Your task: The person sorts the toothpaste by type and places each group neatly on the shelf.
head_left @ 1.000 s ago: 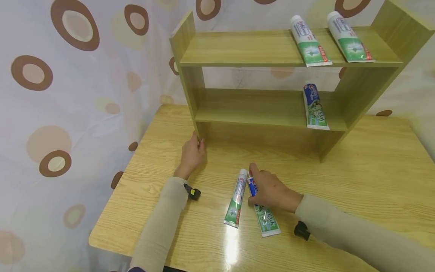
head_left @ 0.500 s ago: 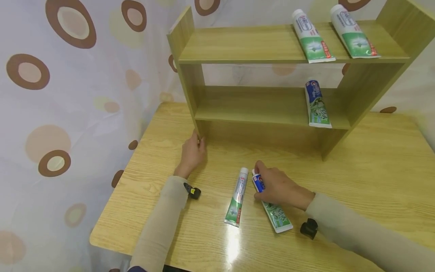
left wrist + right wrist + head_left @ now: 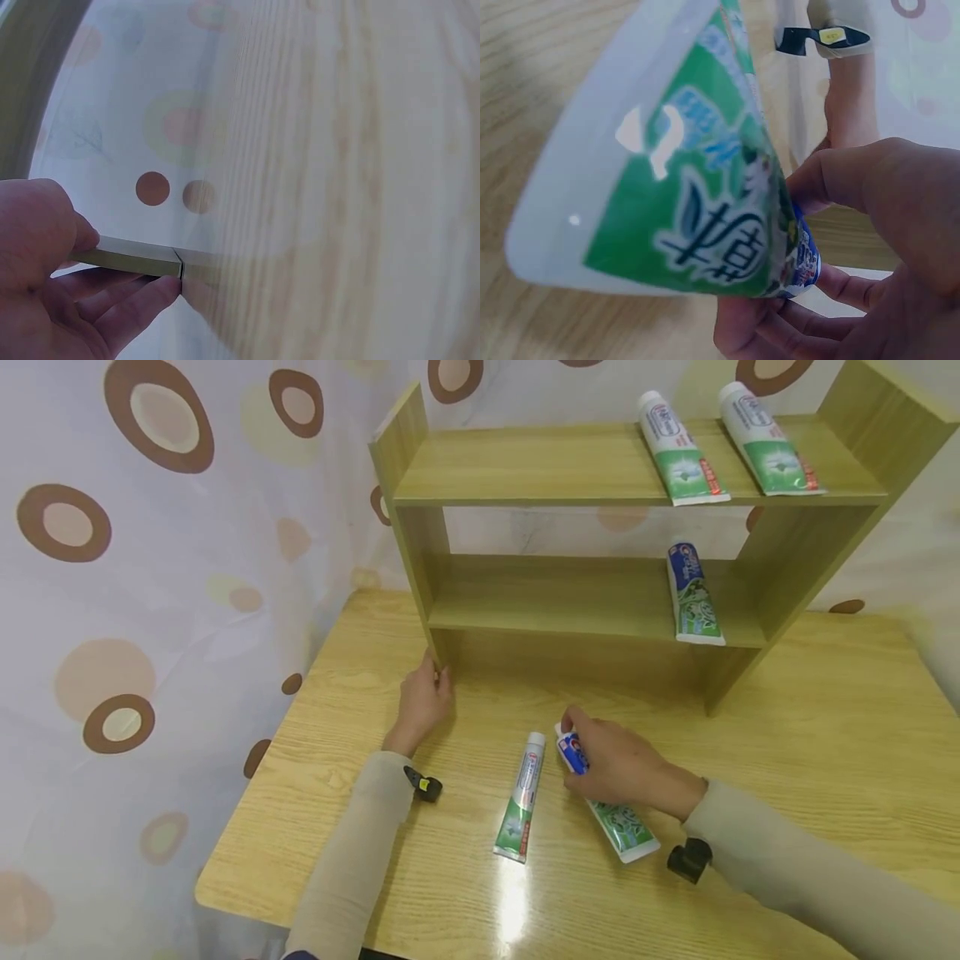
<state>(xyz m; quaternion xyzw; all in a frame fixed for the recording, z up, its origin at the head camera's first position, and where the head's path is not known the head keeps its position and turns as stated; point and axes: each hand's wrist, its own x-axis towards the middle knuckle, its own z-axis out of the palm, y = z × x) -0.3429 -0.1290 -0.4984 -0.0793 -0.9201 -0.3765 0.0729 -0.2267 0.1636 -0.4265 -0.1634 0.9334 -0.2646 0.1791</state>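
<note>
In the head view my right hand [image 3: 626,764] grips a blue and green toothpaste tube [image 3: 622,829] across its middle, the cap toward the shelf. The right wrist view shows the thumb and fingers round this tube [image 3: 697,195], its flat end close to the camera. My left hand [image 3: 422,703] holds the lower front edge of the shelf's left side panel; in the left wrist view the panel [image 3: 135,259] lies between thumb and fingers. A white and green toothpaste tube [image 3: 521,802] lies on the table, left of the right hand.
The wooden shelf [image 3: 540,502] stands at the back of the table [image 3: 300,827]. Two white and green tubes [image 3: 682,452] lie on its top board, toward the right. Another blue and green tube [image 3: 693,593] lies on the middle board, right side. A patterned curtain hangs behind.
My right hand has moved slightly right with the blue and green toothpaste tube, whose flat end has swung to the right and up. The left hand stays on the shelf panel.
</note>
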